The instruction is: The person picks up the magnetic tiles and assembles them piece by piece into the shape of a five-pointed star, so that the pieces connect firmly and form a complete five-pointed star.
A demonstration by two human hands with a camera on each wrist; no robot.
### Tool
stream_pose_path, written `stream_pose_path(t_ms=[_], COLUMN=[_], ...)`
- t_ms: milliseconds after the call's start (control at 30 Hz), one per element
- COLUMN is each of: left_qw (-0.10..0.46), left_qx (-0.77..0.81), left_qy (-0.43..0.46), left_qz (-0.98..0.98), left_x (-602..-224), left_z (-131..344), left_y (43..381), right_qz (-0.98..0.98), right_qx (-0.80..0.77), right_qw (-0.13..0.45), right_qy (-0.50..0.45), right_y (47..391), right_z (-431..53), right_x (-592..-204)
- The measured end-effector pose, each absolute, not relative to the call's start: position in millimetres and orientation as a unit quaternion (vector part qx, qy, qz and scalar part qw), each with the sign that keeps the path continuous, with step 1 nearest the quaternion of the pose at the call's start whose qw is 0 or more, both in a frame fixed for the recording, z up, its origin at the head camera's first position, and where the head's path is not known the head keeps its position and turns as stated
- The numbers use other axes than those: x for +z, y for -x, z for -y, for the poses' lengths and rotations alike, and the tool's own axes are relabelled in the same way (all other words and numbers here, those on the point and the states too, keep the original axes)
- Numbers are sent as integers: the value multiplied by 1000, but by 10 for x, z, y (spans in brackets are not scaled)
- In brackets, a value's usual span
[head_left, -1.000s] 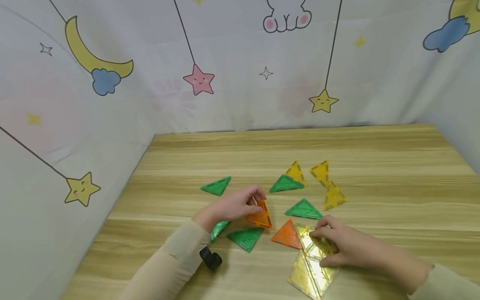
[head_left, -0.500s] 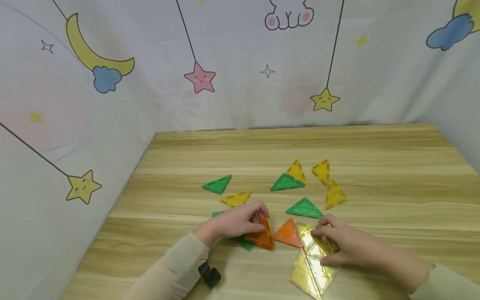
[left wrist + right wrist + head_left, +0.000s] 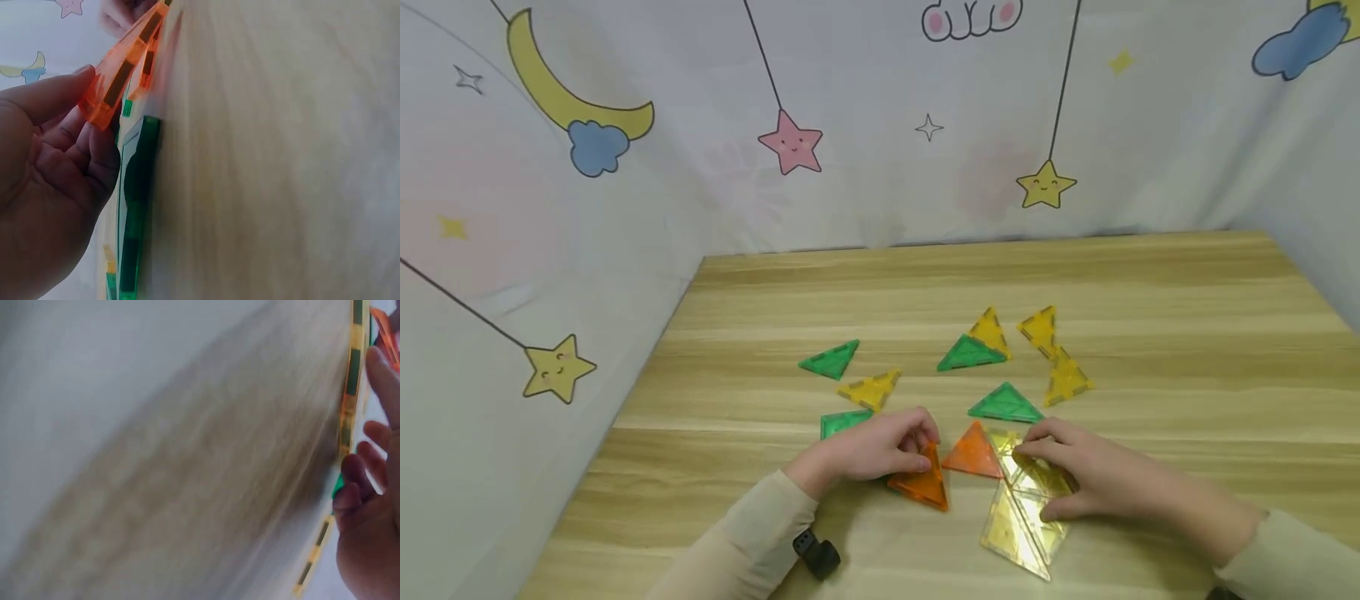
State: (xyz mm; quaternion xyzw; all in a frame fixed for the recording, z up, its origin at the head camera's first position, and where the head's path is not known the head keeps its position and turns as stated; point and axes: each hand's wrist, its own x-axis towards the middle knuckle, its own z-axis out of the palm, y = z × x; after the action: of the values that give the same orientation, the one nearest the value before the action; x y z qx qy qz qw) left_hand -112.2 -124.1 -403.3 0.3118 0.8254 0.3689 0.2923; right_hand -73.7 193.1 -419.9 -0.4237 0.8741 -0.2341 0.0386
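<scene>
My left hand pinches an orange triangular magnetic tile between thumb and fingers. In the left wrist view, that orange tile tilts up above the table. A second orange triangle lies flat just right of it, against a group of clear yellow triangular tiles. My right hand rests over this group, its fingertips and thumb touching the tiles. In the right wrist view, the yellow tile edges run beside the fingers. A green tile lies under the left hand, mostly hidden in the head view.
Green triangles and amber-yellow triangles lie scattered farther back on the wooden table. Another green triangle and an amber one are beyond the left hand. A printed cloth hangs behind the table.
My left hand has moved nearer to me with the orange tile, uncovering an amber triangle behind it. The right hand has stayed on the yellow tiles. The head view has tilted slightly down.
</scene>
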Motion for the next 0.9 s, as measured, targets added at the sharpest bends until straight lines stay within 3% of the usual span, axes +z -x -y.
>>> stream_pose_path(t_ms=[133, 433, 700, 900], left_qw=[296, 278, 286, 287], left_qx=[361, 318, 308, 311], left_qy=[-319, -353, -369, -361], left_qz=[-825, -835, -829, -831], left_x=[-4043, -3994, -3999, -4005], left_z=[1208, 1148, 1131, 1190], left_y=[1079, 1015, 1024, 1029], right_qz=[-873, -854, -844, -839], right_qx=[-239, -265, -279, -279], right_qw=[41, -47, 5, 9], right_qy=[424, 446, 457, 467], right_y=[768, 670, 487, 491], right_z=[-1940, -1904, -1714, -1723], right_x=[-4211, -4191, -4223, -4277])
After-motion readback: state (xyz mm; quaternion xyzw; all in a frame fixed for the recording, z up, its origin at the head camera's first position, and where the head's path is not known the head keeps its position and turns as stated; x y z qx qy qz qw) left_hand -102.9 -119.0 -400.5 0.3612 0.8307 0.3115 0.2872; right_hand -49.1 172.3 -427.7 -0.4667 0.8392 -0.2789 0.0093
